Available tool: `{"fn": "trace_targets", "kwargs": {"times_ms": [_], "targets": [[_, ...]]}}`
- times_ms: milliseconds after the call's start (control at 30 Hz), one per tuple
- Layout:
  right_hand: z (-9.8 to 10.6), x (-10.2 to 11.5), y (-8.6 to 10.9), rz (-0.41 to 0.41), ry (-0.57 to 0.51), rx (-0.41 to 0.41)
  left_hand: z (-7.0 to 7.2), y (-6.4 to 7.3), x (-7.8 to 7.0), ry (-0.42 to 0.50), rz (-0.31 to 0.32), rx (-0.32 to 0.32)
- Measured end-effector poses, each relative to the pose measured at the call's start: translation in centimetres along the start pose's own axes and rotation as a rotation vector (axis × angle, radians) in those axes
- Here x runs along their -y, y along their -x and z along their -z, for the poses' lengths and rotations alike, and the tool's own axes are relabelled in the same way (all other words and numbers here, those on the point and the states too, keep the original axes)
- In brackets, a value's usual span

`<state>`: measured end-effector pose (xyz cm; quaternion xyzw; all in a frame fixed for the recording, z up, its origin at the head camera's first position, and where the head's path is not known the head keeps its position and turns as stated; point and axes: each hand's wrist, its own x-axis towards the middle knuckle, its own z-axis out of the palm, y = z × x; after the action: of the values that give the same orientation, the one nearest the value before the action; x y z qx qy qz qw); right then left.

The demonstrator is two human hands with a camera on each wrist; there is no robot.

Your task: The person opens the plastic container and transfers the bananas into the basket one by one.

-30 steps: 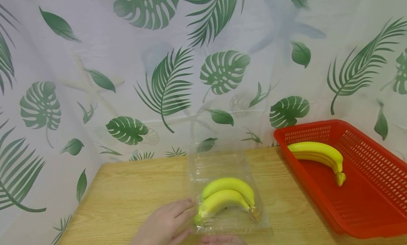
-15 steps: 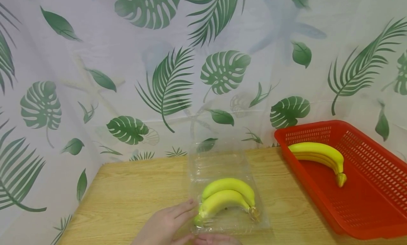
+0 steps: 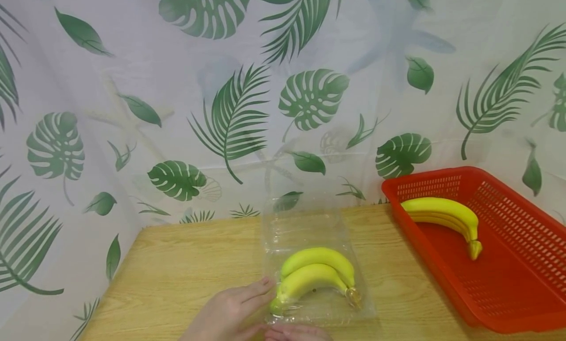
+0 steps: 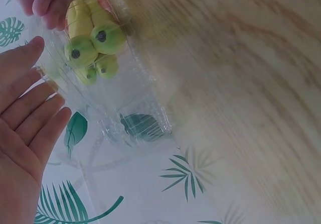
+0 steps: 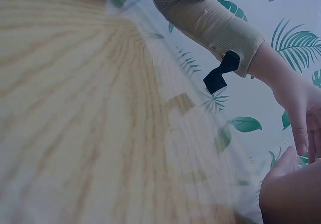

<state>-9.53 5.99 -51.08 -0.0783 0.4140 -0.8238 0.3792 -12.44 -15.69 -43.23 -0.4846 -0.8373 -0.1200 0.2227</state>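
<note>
A clear plastic bag (image 3: 305, 228) lies on the table with a bunch of yellow bananas (image 3: 316, 277) inside. In the left wrist view the bananas (image 4: 103, 38) show their greenish tips through the crinkled film. My left hand (image 3: 230, 309) is along the bag's left edge, its fingers extended and its fingertips at the film. The right hand (image 3: 298, 332) is at the bag's near edge, its fingertips close to the left thumb. Most of that hand is below the head view, so its grip is hidden. The left wrist view shows part of the right hand (image 4: 52, 5) beside the film.
A red plastic basket (image 3: 431, 269) stands at the right, with another bunch of bananas (image 3: 442, 211) at its far left. The wooden table (image 3: 190, 252) meets a leaf-printed curtain (image 3: 247, 115) at the back and left.
My right hand has slid left along the bag's near edge, and its fingertips are now closer to the left thumb. The bag, bananas and basket stay in place.
</note>
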Motion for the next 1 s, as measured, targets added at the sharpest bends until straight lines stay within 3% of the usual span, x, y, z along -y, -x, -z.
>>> {"fn": "trace_targets", "kwargs": {"times_ms": [300,500,600,733,867,1000], "targets": [[-0.4,0.0,-0.4,-0.002,-0.02,-0.022,0.1,0.1,0.0,0.038,0.027,0.04],[-0.7,-0.4,-0.7,-0.024,-0.119,-0.104,0.2,0.2,0.0,0.06,0.047,0.063],[-0.5,-0.6,-0.8,-0.036,-0.167,-0.103,0.2,0.1,-0.1,0.075,0.074,0.085],[-0.4,-0.9,-0.8,-0.033,-0.168,-0.125,0.4,0.0,-0.2,0.099,0.107,0.112],[-0.4,-1.1,-0.9,-0.023,-0.144,-0.18,0.7,-0.2,-0.2,0.121,0.111,0.109],[-0.7,-1.1,-1.0,-0.005,-0.141,-0.182,0.9,-0.3,-0.1,0.117,0.104,0.106]]}}
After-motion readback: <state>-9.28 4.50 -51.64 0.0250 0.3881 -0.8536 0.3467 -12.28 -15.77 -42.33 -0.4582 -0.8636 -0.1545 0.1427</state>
